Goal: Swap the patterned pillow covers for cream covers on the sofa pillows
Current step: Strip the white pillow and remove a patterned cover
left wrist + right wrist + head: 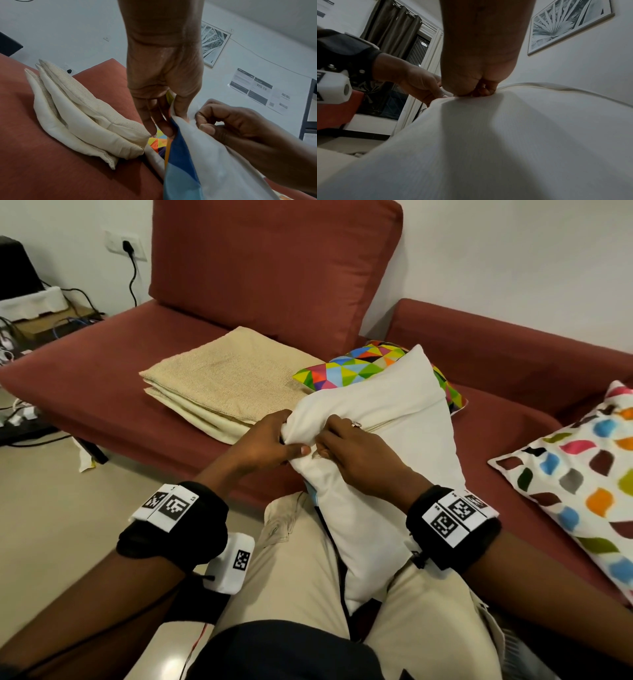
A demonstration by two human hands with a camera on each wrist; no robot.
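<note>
Both hands are together on the near-left corner of the white fabric pillow (373,460), which lies propped across the person's lap with its far end on the rust-red fabric sofa (102,378). The left hand (263,440) bunches the white cloth at the corner, thumb pressed on top, fingers curled underneath. The right hand (356,453), just beside it and nearly touching, pinches the fabric at the seam line (a zip edge seems to run right from there, though it's small). The left wrist view shows blue and orange pattern under the white cloth (181,159). Behind the pillow, partly hidden, lies a multicoloured triangle-patterned cushion (346,368). To its left, flat on the seat, sits a folded stack of cream woven covers (219,378), untouched. At the right end of the sofa rests a white cushion with colourful leaf shapes (575,474), well apart from the hands.
</note>
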